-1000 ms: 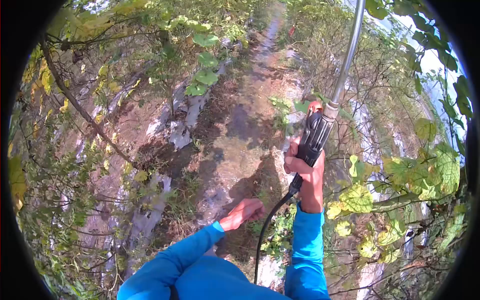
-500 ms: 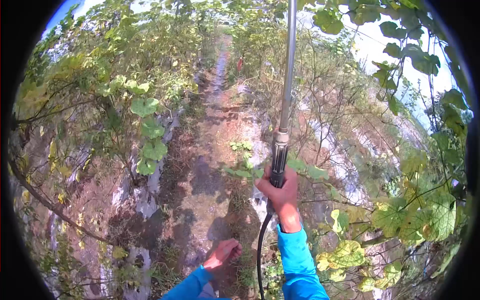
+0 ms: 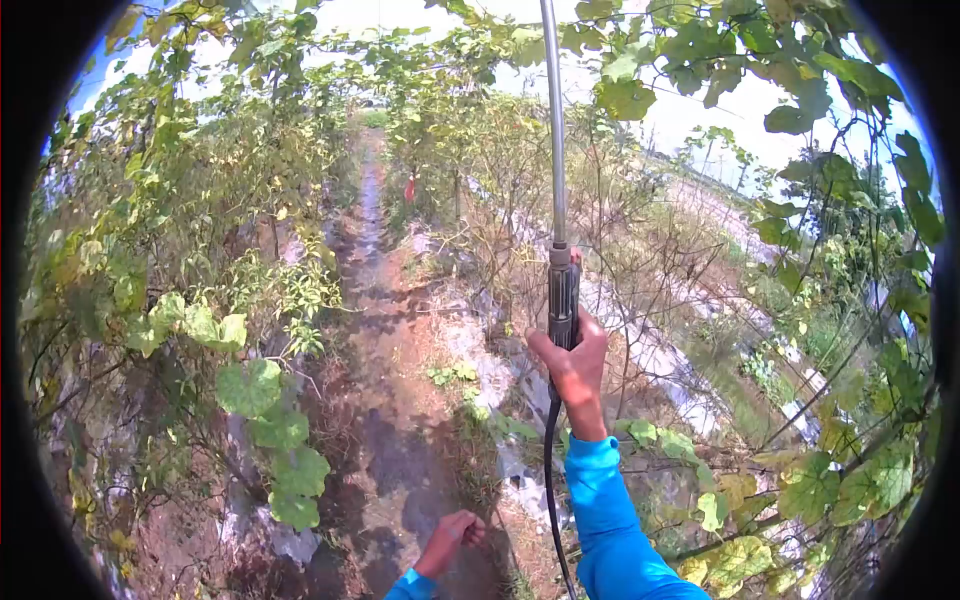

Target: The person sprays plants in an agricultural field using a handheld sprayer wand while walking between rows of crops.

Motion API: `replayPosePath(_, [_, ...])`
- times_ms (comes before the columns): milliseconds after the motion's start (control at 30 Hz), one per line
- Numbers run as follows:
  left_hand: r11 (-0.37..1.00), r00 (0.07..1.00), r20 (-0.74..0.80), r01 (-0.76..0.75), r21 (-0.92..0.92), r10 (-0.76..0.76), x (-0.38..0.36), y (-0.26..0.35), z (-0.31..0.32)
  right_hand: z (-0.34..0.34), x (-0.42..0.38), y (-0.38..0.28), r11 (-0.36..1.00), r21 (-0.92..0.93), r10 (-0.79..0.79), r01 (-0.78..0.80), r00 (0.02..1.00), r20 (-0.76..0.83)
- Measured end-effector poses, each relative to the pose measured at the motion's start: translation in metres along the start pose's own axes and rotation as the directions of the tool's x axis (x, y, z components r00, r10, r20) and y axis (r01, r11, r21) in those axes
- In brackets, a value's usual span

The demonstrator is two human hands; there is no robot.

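A long metal wand (image 3: 556, 150) rises nearly upright past the top edge, right of centre. My right hand (image 3: 575, 362) is wrapped round its dark ribbed handle (image 3: 562, 300), and a black hose (image 3: 550, 480) hangs from the handle's lower end. Low in the view, my left hand (image 3: 455, 538) hovers over the path with its fingers curled together; whether anything is inside them is too small to tell. Bright blue sleeves (image 3: 600, 490) cover both forearms.
A narrow dirt path (image 3: 385, 350) runs ahead between rows of vines. Large green leaves (image 3: 250, 388) stand close on the left. Yellowing leaves (image 3: 740, 562) and stems crowd the lower right. Pale ground sheeting (image 3: 665, 375) lines the rows; foliage overhangs above.
The view has tilted up and turned right, showing more sky and foliage. The wand now stands more upright, leaning slightly left. My left hand sits lower in view, and less of its sleeve shows.
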State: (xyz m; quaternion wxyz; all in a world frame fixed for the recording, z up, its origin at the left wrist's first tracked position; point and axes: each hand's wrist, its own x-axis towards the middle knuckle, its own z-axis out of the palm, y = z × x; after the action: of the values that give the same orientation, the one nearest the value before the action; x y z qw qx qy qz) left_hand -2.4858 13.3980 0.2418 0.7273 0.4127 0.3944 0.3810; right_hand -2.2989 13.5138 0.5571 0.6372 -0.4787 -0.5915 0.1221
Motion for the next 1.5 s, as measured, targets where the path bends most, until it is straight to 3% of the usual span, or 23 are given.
replayPosePath(100, [0.997,1.000,-0.002,0.007,-0.076,-0.007,0.006,0.009,-0.014,0.017,0.002,0.045,0.990,-0.129,-0.058,0.051,0.997,-0.049])
replayPosePath(133, [0.996,1.000,0.000,0.011,-0.091,-0.011,0.011,0.010,-0.019,0.023,0.003,0.053,0.976,-0.169,-0.161,0.139,0.979,-0.125])
replayPosePath(233, [0.993,1.000,-0.009,0.027,-0.119,-0.029,0.019,0.017,-0.032,0.032,0.024,0.069,0.992,0.057,0.110,-0.109,0.994,-0.022])
replayPosePath(300, [0.992,0.999,-0.013,0.037,-0.120,-0.039,0.025,0.018,-0.041,0.041,0.049,0.066,0.998,0.023,0.062,-0.062,0.998,-0.008])
replayPosePath(567, [0.993,0.998,-0.041,0.047,-0.105,-0.051,0.075,0.021,-0.095,0.093,0.132,0.071,0.961,0.231,0.145,-0.150,0.989,0.040])
replayPosePath(733, [0.996,0.996,-0.067,0.056,-0.063,-0.060,0.122,0.051,-0.129,0.125,0.178,0.092,0.985,0.152,0.088,-0.084,0.996,-0.017])
replayPosePath(800, [0.998,0.992,-0.109,0.054,-0.037,-0.058,0.138,0.066,-0.144,0.137,0.190,0.090,0.983,0.169,0.077,-0.072,0.997,-0.026])
replayPosePath(867, [0.998,0.999,-0.013,0.040,-0.038,-0.041,0.153,0.080,-0.155,0.150,0.199,0.101,0.977,0.197,0.083,-0.082,0.997,0.003])
replayPosePath(900, [0.999,0.997,-0.067,0.019,-0.050,-0.023,0.161,0.087,-0.159,0.156,0.203,0.110,0.974,0.209,0.088,-0.092,0.996,0.027])
replayPosePath(967, [1.000,0.999,-0.045,0.027,0.001,-0.027,0.181,0.100,-0.164,0.171,0.201,0.116,0.948,0.300,0.094,-0.111,0.993,0.073])
replayPosePath(1033, [1.000,0.999,-0.048,0.014,0.003,-0.014,0.201,0.106,-0.170,0.186,0.206,0.131,0.843,0.501,0.087,-0.197,0.968,0.236])
replayPosePath(1100, [1.000,1.000,-0.019,0.014,0.027,-0.014,0.217,0.115,-0.178,0.199,0.215,0.134,0.772,0.584,0.104,-0.252,0.956,0.275])
replayPosePath(1167, [0.995,1.000,0.023,0.008,0.099,-0.010,0.231,0.126,-0.182,0.204,0.228,0.137,0.587,0.683,-0.046,-0.436,0.824,0.565])
replayPosePath(1233, [0.992,1.000,0.010,0.012,0.128,-0.014,0.244,0.134,-0.181,0.211,0.241,0.125,0.563,0.675,-0.067,-0.477,0.788,0.612])
replayPosePath(1300, [0.987,1.000,0.000,0.011,0.160,-0.011,0.261,0.134,-0.188,0.214,0.264,0.119,0.419,0.676,-0.239,-0.606,0.645,0.726])
replayPosePath(1367, [0.991,0.995,-0.002,0.095,0.094,-0.095,0.277,0.124,-0.195,0.216,0.281,0.099,0.341,0.673,-0.357,-0.657,0.572,0.739])
replayPosePath(1433, [0.993,0.997,0.042,0.066,0.097,-0.070,0.290,0.115,-0.202,0.216,0.295,0.083,0.335,0.665,-0.436,-0.668,0.515,0.738])
replayPosePath(1500, [0.985,0.988,-0.008,0.154,0.073,-0.154,0.300,0.096,-0.214,0.219,0.307,0.080,0.321,0.653,-0.499,-0.686,0.463,0.732])
